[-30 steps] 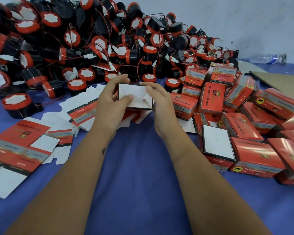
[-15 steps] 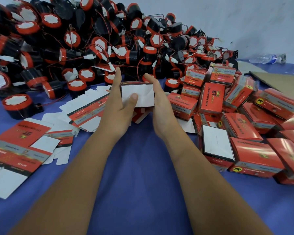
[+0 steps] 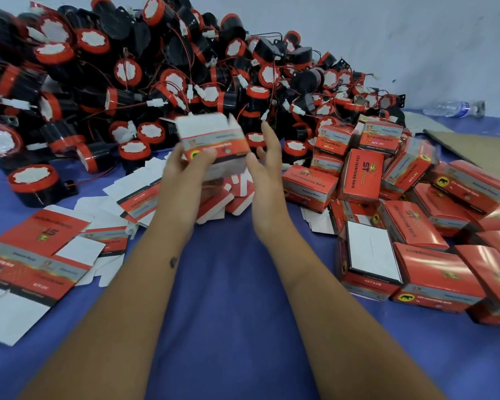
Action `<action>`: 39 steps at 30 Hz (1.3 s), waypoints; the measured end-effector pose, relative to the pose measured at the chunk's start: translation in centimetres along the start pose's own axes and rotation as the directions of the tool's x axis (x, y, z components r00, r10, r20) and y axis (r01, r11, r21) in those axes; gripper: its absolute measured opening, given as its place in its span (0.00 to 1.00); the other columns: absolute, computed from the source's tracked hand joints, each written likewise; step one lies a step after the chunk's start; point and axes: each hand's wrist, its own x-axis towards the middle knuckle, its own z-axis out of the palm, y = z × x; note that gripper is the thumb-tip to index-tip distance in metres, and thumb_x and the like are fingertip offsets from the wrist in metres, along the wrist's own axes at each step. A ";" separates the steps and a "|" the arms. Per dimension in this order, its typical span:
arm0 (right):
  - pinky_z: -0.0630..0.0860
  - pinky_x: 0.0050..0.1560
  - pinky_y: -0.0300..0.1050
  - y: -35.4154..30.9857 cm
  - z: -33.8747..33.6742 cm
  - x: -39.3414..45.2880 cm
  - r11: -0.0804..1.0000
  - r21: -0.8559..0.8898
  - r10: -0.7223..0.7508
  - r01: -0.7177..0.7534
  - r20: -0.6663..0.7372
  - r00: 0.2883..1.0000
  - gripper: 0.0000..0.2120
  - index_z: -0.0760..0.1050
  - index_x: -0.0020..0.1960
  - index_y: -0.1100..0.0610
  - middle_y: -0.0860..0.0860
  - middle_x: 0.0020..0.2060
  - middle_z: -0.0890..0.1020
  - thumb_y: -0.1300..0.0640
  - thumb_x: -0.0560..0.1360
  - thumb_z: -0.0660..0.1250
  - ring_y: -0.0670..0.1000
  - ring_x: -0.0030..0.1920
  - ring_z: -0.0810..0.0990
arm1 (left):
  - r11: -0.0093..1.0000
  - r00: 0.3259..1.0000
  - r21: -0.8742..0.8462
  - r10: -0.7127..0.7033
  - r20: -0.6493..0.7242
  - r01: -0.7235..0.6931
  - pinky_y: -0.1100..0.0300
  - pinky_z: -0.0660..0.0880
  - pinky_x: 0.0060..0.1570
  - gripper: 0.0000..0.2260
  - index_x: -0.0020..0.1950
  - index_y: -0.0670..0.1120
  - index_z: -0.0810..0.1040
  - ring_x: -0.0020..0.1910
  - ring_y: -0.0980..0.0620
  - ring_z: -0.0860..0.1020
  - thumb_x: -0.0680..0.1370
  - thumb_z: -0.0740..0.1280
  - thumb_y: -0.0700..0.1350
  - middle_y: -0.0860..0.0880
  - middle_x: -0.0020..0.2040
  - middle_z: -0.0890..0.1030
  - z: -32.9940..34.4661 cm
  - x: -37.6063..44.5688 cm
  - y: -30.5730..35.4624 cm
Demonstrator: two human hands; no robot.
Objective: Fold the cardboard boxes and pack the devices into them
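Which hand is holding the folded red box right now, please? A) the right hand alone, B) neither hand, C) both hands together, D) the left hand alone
D: the left hand has its fingers curled round the blurred red box, while the right hand is beside it with straight fingers, apart from the box.

A blue cloth covers the surface. At the far right a clear plastic water bottle with a blue label lies on its side near the pale wall. Just in front of it, a flat brown cardboard sheet rests on the cloth.
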 end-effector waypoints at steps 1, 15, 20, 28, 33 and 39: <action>0.62 0.71 0.39 0.3 -0.2 0.3 0.996 -0.079 0.038 -0.041 -0.043 0.998 0.22 0.62 0.75 0.48 0.43 0.72 0.64 0.59 0.83 0.58 0.40 0.71 0.62 | 0.999 0.996 -0.033 0.030 -0.082 -0.033 0.59 0.81 0.44 0.19 0.63 0.51 0.77 0.49 0.53 0.85 0.72 0.69 0.51 0.53 0.51 0.85 -0.2 0.3 0.0; 0.57 0.75 0.59 4.0 1.4 11.0 0.708 -0.699 0.198 -0.106 0.052 0.979 0.20 0.71 0.71 0.49 0.56 0.76 0.61 0.54 0.80 0.61 0.58 0.77 0.55 | 0.996 0.947 0.078 0.064 -0.314 -0.042 0.59 0.76 0.55 0.17 0.57 0.62 0.66 0.55 0.61 0.79 0.76 0.72 0.53 0.60 0.57 0.78 0.0 0.9 -1.6; 0.52 0.75 0.59 4.4 2.0 14.2 0.540 -0.832 0.390 -0.129 0.112 0.914 0.21 0.69 0.73 0.49 0.53 0.78 0.61 0.46 0.81 0.58 0.57 0.78 0.53 | 0.993 0.953 0.117 0.065 -0.297 -0.031 0.67 0.72 0.48 0.20 0.60 0.61 0.64 0.48 0.74 0.76 0.76 0.72 0.54 0.64 0.54 0.77 0.1 1.3 -2.1; 0.71 0.55 0.30 -0.8 1.2 11.5 0.941 -0.333 -0.106 0.066 -0.103 0.989 0.13 0.81 0.53 0.57 0.45 0.49 0.80 0.67 0.81 0.58 0.39 0.51 0.76 | 0.989 0.949 -0.143 -0.020 -0.313 -0.026 0.51 0.80 0.56 0.21 0.65 0.53 0.64 0.57 0.52 0.82 0.78 0.69 0.54 0.51 0.62 0.78 -0.1 1.8 -1.2; 0.77 0.58 0.37 -5.5 0.9 9.2 0.979 -0.105 -0.181 0.175 -0.046 0.982 0.18 0.80 0.44 0.55 0.48 0.43 0.82 0.72 0.78 0.58 0.46 0.49 0.81 | 0.859 0.955 -0.497 -0.240 -0.172 0.126 0.44 0.83 0.48 0.23 0.72 0.51 0.63 0.56 0.41 0.83 0.81 0.65 0.56 0.42 0.65 0.76 -0.4 1.7 -0.3; 0.79 0.51 0.43 -5.9 0.7 5.0 0.967 0.253 -0.043 0.022 0.081 0.996 0.17 0.74 0.36 0.61 0.52 0.31 0.76 0.76 0.73 0.53 0.50 0.39 0.79 | 0.772 0.944 -0.564 -0.328 0.038 0.292 0.48 0.83 0.42 0.22 0.72 0.50 0.67 0.54 0.39 0.84 0.81 0.63 0.57 0.40 0.62 0.79 -0.5 1.0 0.6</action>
